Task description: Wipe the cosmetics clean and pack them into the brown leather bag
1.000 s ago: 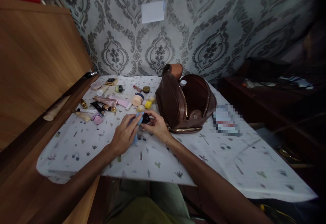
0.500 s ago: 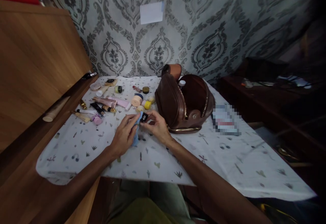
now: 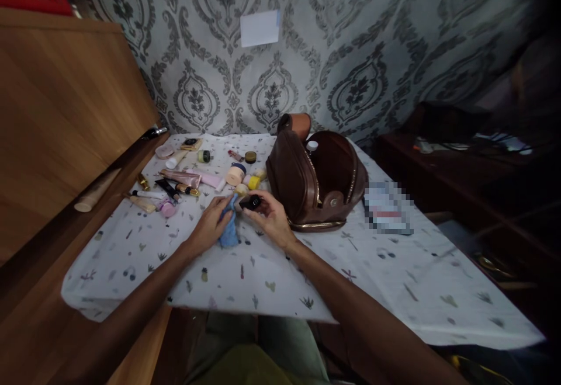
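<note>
My left hand (image 3: 210, 224) is closed on a blue cloth (image 3: 228, 230) that hangs down to the tablecloth. My right hand (image 3: 270, 218) pinches a small black container (image 3: 252, 202) at the fingertips, right beside the cloth. Both hands hover over the middle of the table, just left of an open brown leather bag (image 3: 318, 180).
Several cosmetics tubes, jars and lipsticks (image 3: 193, 176) lie scattered at the back left of the patterned white tablecloth (image 3: 394, 274). A white-capped bottle (image 3: 312, 146) stands inside the bag. A wooden cabinet (image 3: 56, 116) flanks the left; dark furniture (image 3: 460, 163) is on the right.
The blue cloth has slipped lower in my left hand, and the black container has turned in my right fingers. Both hands stay in nearly the same place.
</note>
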Available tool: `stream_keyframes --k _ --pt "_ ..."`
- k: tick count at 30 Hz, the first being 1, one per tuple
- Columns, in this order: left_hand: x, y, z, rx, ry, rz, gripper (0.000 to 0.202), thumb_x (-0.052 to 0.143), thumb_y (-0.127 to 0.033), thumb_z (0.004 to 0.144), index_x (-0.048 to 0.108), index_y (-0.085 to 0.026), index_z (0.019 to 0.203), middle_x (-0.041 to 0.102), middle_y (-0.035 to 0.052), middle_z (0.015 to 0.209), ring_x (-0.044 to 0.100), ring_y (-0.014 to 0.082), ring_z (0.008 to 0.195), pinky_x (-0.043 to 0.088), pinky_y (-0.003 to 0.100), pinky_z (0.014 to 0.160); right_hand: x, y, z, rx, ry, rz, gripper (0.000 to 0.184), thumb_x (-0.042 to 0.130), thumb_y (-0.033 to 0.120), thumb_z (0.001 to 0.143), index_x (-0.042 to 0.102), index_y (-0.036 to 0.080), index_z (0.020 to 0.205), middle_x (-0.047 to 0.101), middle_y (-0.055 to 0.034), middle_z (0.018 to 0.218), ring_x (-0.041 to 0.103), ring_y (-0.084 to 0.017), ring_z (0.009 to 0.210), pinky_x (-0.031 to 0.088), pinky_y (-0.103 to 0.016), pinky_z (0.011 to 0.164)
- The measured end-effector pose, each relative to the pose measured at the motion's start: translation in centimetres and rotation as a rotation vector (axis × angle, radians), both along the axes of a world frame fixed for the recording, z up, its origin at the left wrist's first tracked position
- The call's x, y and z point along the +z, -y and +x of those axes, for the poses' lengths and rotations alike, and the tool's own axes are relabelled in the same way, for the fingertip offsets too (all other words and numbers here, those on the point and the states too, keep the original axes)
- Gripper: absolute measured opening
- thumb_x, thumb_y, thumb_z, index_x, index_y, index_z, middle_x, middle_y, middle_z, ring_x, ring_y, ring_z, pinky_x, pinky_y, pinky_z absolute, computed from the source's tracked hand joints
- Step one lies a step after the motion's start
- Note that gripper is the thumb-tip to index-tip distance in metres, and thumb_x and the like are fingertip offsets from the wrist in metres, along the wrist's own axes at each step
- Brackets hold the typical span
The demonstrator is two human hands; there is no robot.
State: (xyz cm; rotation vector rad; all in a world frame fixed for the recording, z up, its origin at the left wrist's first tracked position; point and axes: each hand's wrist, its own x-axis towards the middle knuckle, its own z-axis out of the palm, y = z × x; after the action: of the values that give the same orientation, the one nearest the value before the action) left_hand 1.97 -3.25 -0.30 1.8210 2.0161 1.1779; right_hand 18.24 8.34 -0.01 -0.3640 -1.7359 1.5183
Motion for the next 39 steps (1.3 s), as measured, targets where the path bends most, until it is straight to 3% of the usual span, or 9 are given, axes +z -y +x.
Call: stream_keyframes --k 3,5,8,11,15,19,22,30,39 --pt "0.4 0.2 -0.7 -0.011 0.238 -0.019 0.053 0.052 -0.042 0.093 0.054 -0.015 0.139 0.062 0.0140 0.131 0.058 0.0268 0.121 0.043 0.043 0.107 0.4 0.1 0.1 0.049 -0.032 -0.112 0.045 0.080 0.043 0.071 0.062 0.025 0.108 0.066 -0.0034 0.104 0.064 -0.020 0.096 0.052 -0.033 0.088" --pt "0.6 0.4 -0.9 -0.013 0.445 -0.074 0.059 0.058 -0.048 0.089 0.054 -0.015 0.139 0.065 0.0126 0.129 0.063 0.0268 0.112 0.050 0.040 0.097 0.6 0.1 0.1 0.079 -0.042 -0.171 0.046 0.082 0.041 0.070 0.062 0.025 0.108 0.066 -0.0039 0.109 0.064 -0.020 0.099 0.053 -0.032 0.088" --pt "0.8 0.7 -0.8 -0.002 0.736 -0.117 0.066 0.069 -0.051 0.081 0.056 -0.016 0.135 0.071 0.0087 0.109 0.067 0.0217 0.088 0.054 0.032 0.077 0.5 0.0 0.0 0.124 -0.058 -0.226 0.047 0.083 0.039 0.068 0.062 0.025 0.107 0.066 -0.0033 0.109 0.064 -0.018 0.096 0.053 -0.030 0.085" --pt "1.0 0.9 -0.4 0.008 0.880 -0.094 0.054 0.076 -0.051 0.074 0.066 -0.015 0.114 0.068 0.0020 0.086 0.061 0.0147 0.072 0.048 0.023 0.065 0.3 0.0 -0.1 0.146 -0.074 -0.275 0.047 0.084 0.038 0.067 0.062 0.024 0.107 0.066 -0.0017 0.101 0.064 -0.015 0.086 0.054 -0.028 0.080" --pt "0.9 0.8 -0.1 0.052 0.920 -0.027 0.045 0.078 -0.056 0.069 0.066 -0.015 0.085 0.054 -0.0050 0.066 0.048 0.0087 0.058 0.040 0.019 0.055 0.4 0.0 -0.3 0.154 -0.080 -0.339 0.047 0.084 0.040 0.066 0.061 0.024 0.105 0.064 0.0003 0.094 0.062 -0.011 0.070 0.054 -0.027 0.068" --pt "0.3 0.5 0.1 0.095 0.950 -0.012 0.050 0.072 -0.064 0.071 0.057 -0.016 0.070 0.046 -0.0070 0.059 0.041 0.0073 0.053 0.034 0.019 0.051 0.8 0.1 -0.3 0.116 -0.051 -0.363 0.047 0.085 0.042 0.063 0.059 0.022 0.096 0.061 0.0022 0.083 0.058 -0.010 0.058 0.049 -0.023 0.053" --pt "0.0 0.4 0.4 0.124 0.965 -0.014 0.055 0.068 -0.068 0.072 0.050 -0.017 0.063 0.042 -0.0078 0.054 0.037 0.0067 0.049 0.032 0.019 0.049 1.1 0.3 -0.2 0.105 -0.020 -0.353 0.048 0.086 0.044 0.062 0.060 0.020 0.094 0.060 0.0036 0.076 0.053 -0.009 0.053 0.048 -0.023 0.051" --pt "0.2 0.3 0.7 0.182 0.974 -0.041 0.061 0.067 -0.076 0.065 0.047 -0.019 0.060 0.040 -0.0084 0.049 0.035 0.0066 0.043 0.029 0.020 0.043 0.7 0.4 -0.1 0.218 -0.035 -0.381 0.051 0.086 0.033 0.063 0.065 0.022 0.109 0.065 -0.0001 0.093 0.055 -0.009 0.062 0.050 -0.024 0.058" --pt "0.4 0.3 1.1 0.135 0.930 -0.101 0.061 0.064 -0.079 0.065 0.047 -0.020 0.061 0.038 -0.0081 0.048 0.034 0.0080 0.042 0.030 0.022 0.042 0.6 0.5 -0.3 0.330 -0.033 -0.411 0.055 0.087 0.031 0.062 0.062 0.021 0.110 0.063 0.0028 0.082 0.058 -0.010 0.063 0.053 -0.024 0.057"
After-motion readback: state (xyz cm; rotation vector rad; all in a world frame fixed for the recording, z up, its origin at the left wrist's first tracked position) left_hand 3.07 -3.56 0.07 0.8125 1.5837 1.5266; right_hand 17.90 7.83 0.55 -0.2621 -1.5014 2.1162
